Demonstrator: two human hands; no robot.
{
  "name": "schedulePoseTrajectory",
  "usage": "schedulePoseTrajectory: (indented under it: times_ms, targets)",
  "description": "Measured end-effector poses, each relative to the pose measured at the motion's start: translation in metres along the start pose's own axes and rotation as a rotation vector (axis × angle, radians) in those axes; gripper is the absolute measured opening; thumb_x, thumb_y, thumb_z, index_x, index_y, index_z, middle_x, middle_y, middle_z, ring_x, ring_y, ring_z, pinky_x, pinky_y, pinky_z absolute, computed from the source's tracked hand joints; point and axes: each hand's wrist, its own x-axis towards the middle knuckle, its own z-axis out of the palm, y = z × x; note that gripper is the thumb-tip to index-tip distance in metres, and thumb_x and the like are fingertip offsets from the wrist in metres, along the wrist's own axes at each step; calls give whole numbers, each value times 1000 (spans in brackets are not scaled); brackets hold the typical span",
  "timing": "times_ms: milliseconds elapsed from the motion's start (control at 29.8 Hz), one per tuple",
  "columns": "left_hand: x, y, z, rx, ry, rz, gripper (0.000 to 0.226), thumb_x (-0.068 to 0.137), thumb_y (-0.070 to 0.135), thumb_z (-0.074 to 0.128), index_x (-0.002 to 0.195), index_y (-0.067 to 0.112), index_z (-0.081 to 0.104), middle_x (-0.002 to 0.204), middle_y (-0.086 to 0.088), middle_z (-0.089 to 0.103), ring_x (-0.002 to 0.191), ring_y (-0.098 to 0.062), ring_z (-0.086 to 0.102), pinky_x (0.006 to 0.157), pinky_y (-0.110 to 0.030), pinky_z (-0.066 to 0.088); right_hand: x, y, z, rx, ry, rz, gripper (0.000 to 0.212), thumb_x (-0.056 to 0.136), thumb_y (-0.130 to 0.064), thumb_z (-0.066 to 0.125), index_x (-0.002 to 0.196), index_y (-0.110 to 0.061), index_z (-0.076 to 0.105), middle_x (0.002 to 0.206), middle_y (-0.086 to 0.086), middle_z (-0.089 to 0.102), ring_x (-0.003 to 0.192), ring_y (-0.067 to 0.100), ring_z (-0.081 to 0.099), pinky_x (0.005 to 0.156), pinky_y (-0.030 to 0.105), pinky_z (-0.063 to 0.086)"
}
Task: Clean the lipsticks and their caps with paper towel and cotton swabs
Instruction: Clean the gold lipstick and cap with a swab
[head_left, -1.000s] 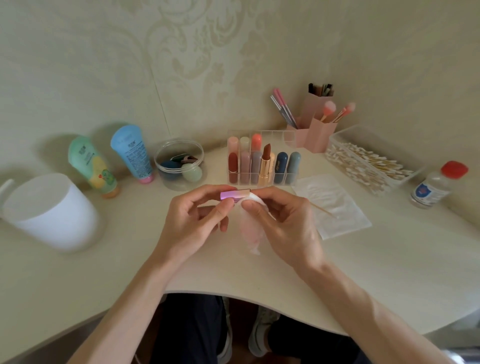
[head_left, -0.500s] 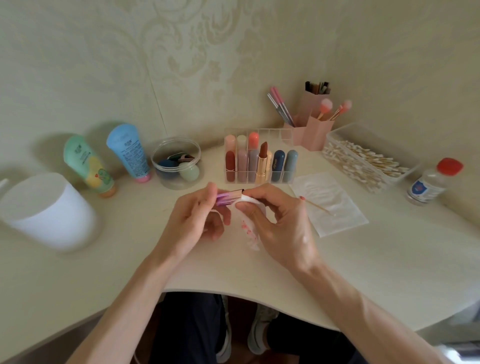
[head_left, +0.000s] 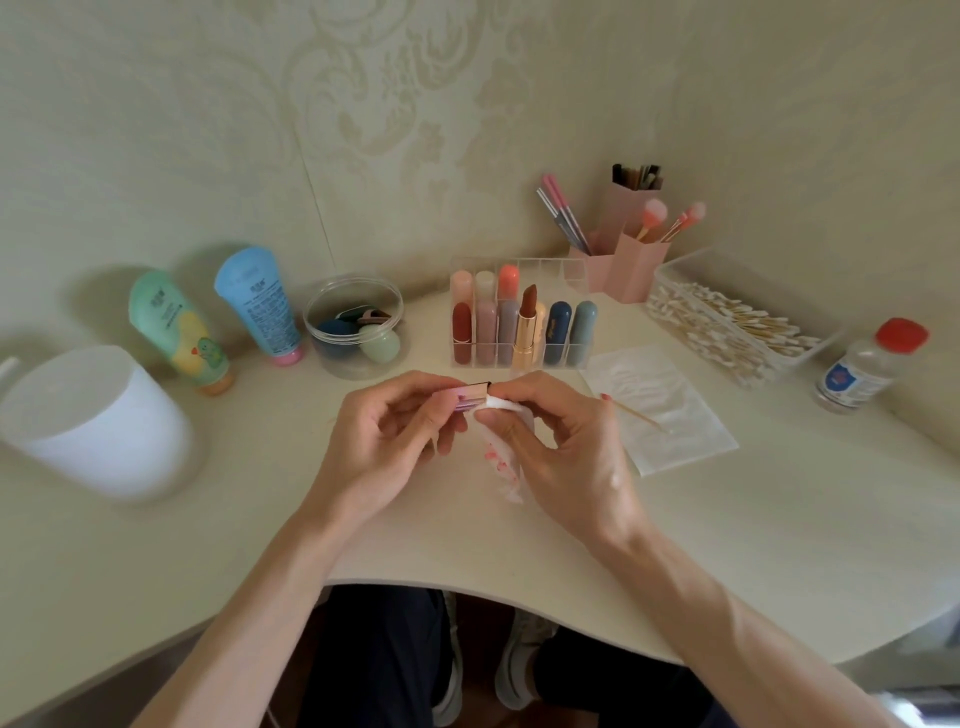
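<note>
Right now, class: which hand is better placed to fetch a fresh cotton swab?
Probably the right hand, though it pinches paper towel: the swab box sits on its side; the left hand grips the lipstick tube.

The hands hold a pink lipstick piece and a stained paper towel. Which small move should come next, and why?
Probably the left hand should turn the pink lipstick piece slightly while the right hand presses the paper towel against its end. The towel meets that end and carries pink stains, so turning would likely bring an unwiped side to it.
</note>
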Motion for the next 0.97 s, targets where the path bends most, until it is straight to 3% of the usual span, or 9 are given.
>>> schedulePoseTrajectory:
  times_ms: [134,235,335,402,503,637,704,804,972]
  targets:
    - [-1,-2,-1,97,65,119,18,83,18,78,100,16,75,98,2,78,71,-12,68,62,-22,51,1,-1,0,66,-10,82,11,95,-8,75,105,-5,80,86,6,78,75,19,73,71,21,56]
    - [-2,-3,-1,206,115,214,18,82,19,79,99,16,76,100,9,77,86,-16,72,68,-25,56,2,-7,-4,183,-58,256,15,97,-18,74,105,-9,82,89,13,79,75,17,71,70,26,56]
    - [-4,-1,1,287,130,278,21,83,20,76,103,15,77,100,11,76,92,-16,73,75,-27,58,5,-8,-10,370,-148,508,19,95,-32,75,100,-15,83,81,4,73,72,17,65,69,30,51]
    - [-3,0,0,203,165,214,22,83,17,77,105,17,77,99,7,78,86,-15,74,73,-28,59,7,-10,-14,495,-129,599,22,95,-32,73,97,-12,82,72,2,63,66,16,57,62,27,47]
    - [0,1,-3,43,232,156,23,88,7,75,111,9,73,99,-4,79,78,-22,74,63,-26,54,9,-11,-20,301,-29,457,20,100,-28,70,101,-11,81,73,6,67,67,16,62,63,25,51]
    - [-2,6,-2,-24,216,99,21,92,4,72,113,2,70,104,-8,78,79,-29,75,60,-25,49,7,-8,-20,-113,-82,145,24,107,-20,59,93,-4,71,61,12,62,55,27,63,56,42,52]
    - [-4,8,-1,-44,190,77,18,91,1,73,108,0,69,105,-9,79,81,-29,76,63,-20,50,6,-3,-18,-222,-110,122,20,107,-25,60,104,-11,74,66,3,66,60,20,65,59,35,52]
    - [-5,11,1,-68,181,64,15,91,-1,73,104,0,67,104,-9,79,83,-28,77,67,-17,52,3,5,-17,-464,-114,115,31,101,-48,61,124,-32,75,87,-17,70,80,4,63,70,14,44]
    - [-4,11,1,-37,140,48,12,96,5,69,107,2,65,106,-8,78,84,-29,76,59,-27,50,11,5,-29,-506,76,63,13,100,-31,69,105,-24,80,87,-12,71,76,9,61,65,11,40]
